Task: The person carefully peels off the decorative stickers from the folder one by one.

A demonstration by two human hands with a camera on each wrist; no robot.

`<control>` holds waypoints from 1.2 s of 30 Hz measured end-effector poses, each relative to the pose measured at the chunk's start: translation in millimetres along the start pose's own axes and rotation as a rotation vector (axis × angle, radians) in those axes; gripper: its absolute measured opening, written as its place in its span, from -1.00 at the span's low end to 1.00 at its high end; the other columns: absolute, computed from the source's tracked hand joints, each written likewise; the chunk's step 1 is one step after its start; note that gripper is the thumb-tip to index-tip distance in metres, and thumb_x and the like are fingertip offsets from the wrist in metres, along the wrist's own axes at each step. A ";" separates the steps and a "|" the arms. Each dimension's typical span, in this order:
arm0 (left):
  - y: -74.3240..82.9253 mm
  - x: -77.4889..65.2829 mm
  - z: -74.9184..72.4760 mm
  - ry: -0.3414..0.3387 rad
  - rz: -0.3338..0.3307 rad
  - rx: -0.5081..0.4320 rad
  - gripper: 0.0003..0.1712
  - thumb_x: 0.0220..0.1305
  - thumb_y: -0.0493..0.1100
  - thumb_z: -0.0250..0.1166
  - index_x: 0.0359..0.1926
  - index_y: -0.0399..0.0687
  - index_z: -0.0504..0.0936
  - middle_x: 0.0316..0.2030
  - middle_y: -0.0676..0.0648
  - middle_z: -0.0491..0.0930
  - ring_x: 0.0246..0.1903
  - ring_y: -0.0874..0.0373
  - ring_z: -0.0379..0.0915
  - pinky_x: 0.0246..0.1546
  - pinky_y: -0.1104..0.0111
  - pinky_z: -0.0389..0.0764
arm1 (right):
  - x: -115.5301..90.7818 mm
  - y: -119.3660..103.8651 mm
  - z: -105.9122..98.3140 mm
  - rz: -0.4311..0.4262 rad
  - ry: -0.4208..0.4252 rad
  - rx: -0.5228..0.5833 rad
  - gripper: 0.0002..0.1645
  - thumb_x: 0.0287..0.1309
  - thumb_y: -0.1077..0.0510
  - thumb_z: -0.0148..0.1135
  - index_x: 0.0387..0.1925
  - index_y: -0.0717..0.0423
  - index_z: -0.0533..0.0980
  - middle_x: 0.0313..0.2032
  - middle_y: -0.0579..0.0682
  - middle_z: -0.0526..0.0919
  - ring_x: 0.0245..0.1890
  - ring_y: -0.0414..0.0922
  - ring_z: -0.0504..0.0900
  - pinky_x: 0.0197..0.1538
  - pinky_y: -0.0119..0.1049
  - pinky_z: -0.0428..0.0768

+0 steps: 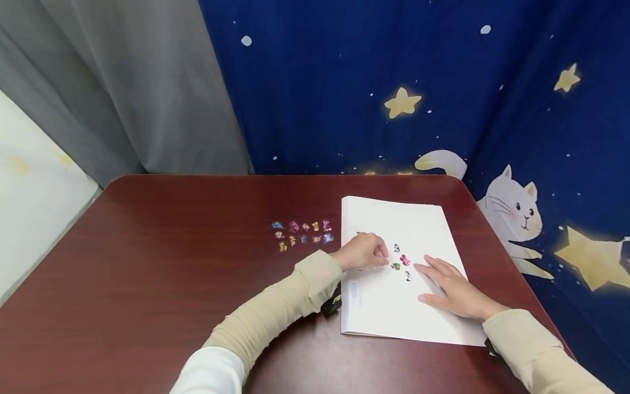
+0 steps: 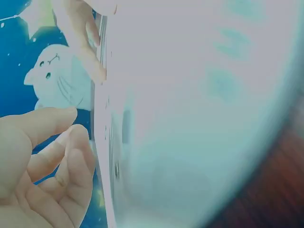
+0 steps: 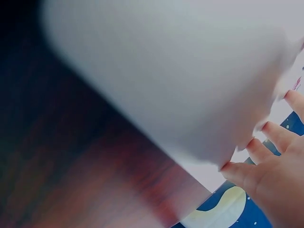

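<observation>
Head view: the green sticker (image 1: 396, 266) lies just right of the nearer left hand (image 1: 364, 252), curled, whether pinching anything I cannot tell, with the right hand (image 1: 455, 288) spread beyond.

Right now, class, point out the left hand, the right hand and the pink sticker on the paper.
Left hand (image 1: 363, 252): head view, back of hand.
Right hand (image 1: 455, 288): head view, back of hand.
Pink sticker (image 1: 404, 260): head view, its middle.
</observation>
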State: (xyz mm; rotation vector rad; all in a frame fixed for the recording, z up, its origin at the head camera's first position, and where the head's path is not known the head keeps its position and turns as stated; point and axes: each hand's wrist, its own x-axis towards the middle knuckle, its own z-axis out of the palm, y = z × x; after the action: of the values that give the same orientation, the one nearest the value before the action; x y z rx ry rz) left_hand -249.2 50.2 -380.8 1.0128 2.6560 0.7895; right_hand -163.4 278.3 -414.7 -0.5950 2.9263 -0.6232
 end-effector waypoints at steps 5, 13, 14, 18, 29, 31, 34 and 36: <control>11.2 10.7 6.5 -0.030 0.031 0.008 -0.95 -0.01 -0.27 0.30 -0.43 -0.13 0.63 -0.60 0.10 0.50 -0.56 0.36 0.34 -0.44 0.64 0.31 | 1.3 0.3 -0.8 -0.010 0.013 0.011 -0.23 -0.05 -0.11 0.24 0.17 0.17 0.28 0.21 0.31 0.12 0.18 0.27 0.03 0.08 0.23 0.07; 10.1 17.5 14.0 -0.021 0.025 0.090 -0.94 -0.03 -0.31 0.30 -0.43 -0.15 0.64 -0.55 0.07 0.51 -0.52 0.33 0.34 -0.42 0.63 0.32 | 1.0 -3.2 -1.8 -0.007 0.025 0.004 -0.24 -0.06 -0.09 0.25 0.15 0.18 0.29 0.20 0.31 0.14 0.18 0.27 0.05 0.08 0.22 0.08; 9.8 18.5 15.9 -0.022 0.026 0.111 -0.94 -0.02 -0.29 0.30 -0.43 -0.13 0.64 -0.55 0.08 0.51 -0.51 0.33 0.34 -0.42 0.62 0.32 | 0.9 -3.4 -1.6 -0.004 0.021 0.006 -0.23 -0.06 -0.09 0.26 0.16 0.17 0.29 0.21 0.31 0.14 0.18 0.26 0.04 0.08 0.22 0.08; 9.2 20.0 22.9 -0.006 0.046 0.191 -0.96 0.02 -0.23 0.29 -0.44 -0.07 0.65 -0.54 0.10 0.52 -0.51 0.32 0.33 -0.42 0.60 0.33 | 0.6 -2.9 -1.0 0.004 0.011 0.005 -0.23 -0.06 -0.11 0.25 0.16 0.15 0.28 0.21 0.29 0.13 0.19 0.26 0.03 0.08 0.22 0.08; 9.5 18.4 27.5 0.014 0.046 0.226 -0.88 0.03 -0.21 0.30 -0.34 -0.07 0.67 -0.41 0.08 0.60 -0.38 0.32 0.42 -0.33 0.61 0.36 | 1.5 -4.0 -1.6 0.000 0.008 -0.005 -0.23 -0.06 -0.13 0.24 0.16 0.15 0.28 0.21 0.29 0.14 0.19 0.25 0.04 0.08 0.22 0.09; 10.7 18.3 27.0 0.014 0.054 0.236 -0.86 0.03 -0.23 0.30 -0.32 -0.08 0.68 -0.35 0.07 0.61 -0.32 0.30 0.46 -0.28 0.61 0.38 | 1.5 -4.2 -2.4 -0.009 0.019 -0.010 -0.23 -0.06 -0.12 0.24 0.16 0.15 0.29 0.21 0.30 0.15 0.18 0.25 0.05 0.07 0.22 0.10; 11.7 18.4 26.4 0.014 0.075 0.239 -0.89 0.02 -0.25 0.30 -0.36 -0.06 0.69 -0.36 0.07 0.62 -0.32 0.30 0.47 -0.28 0.62 0.38 | 1.0 -3.9 -2.8 -0.024 0.037 -0.011 -0.24 -0.06 -0.11 0.25 0.15 0.16 0.30 0.19 0.31 0.16 0.17 0.26 0.07 0.06 0.22 0.11; 11.5 18.1 26.4 0.015 0.089 0.236 -0.92 0.02 -0.26 0.29 -0.42 -0.04 0.69 -0.41 0.10 0.61 -0.38 0.33 0.45 -0.33 0.63 0.37 | 0.4 -3.6 -2.3 -0.030 0.044 -0.010 -0.24 -0.06 -0.10 0.25 0.14 0.17 0.31 0.19 0.31 0.17 0.16 0.26 0.08 0.06 0.22 0.11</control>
State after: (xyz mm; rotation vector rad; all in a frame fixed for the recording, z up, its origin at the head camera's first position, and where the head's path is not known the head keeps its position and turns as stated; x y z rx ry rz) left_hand -247.0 80.3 -396.5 1.1917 2.7820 0.5087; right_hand -162.8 276.0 -411.2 -0.6361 2.9676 -0.6337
